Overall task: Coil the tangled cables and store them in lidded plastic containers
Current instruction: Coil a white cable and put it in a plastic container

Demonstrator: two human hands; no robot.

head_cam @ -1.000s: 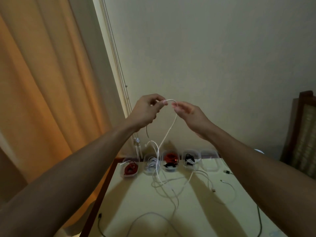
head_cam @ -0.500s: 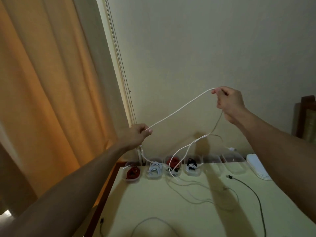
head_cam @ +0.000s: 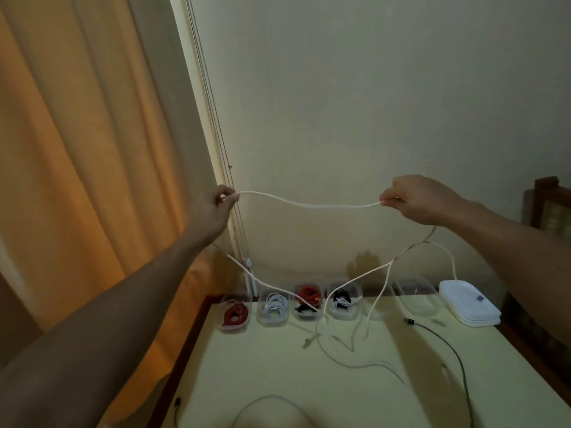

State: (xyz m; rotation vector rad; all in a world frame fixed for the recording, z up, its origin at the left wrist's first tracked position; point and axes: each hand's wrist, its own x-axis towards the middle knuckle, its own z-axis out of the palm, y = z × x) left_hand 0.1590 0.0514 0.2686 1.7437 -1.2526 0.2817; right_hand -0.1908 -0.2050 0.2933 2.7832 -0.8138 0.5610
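Left hand (head_cam: 216, 208) higher now; limp white cable (head_cam: 309, 206)

I can't read any text on my feed. There's one small dark label (head_cam: 480, 298) on the white lid stack (head_cam: 463, 310), too small to make out.

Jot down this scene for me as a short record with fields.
Left hand: pinches white cable
Right hand: pinches the same cable
Span between hands: slightly slack, rest trails to table
Containers: row at table's back, four hold coiled cables
Lids: white stack at row's right end
Black cable: loose on table
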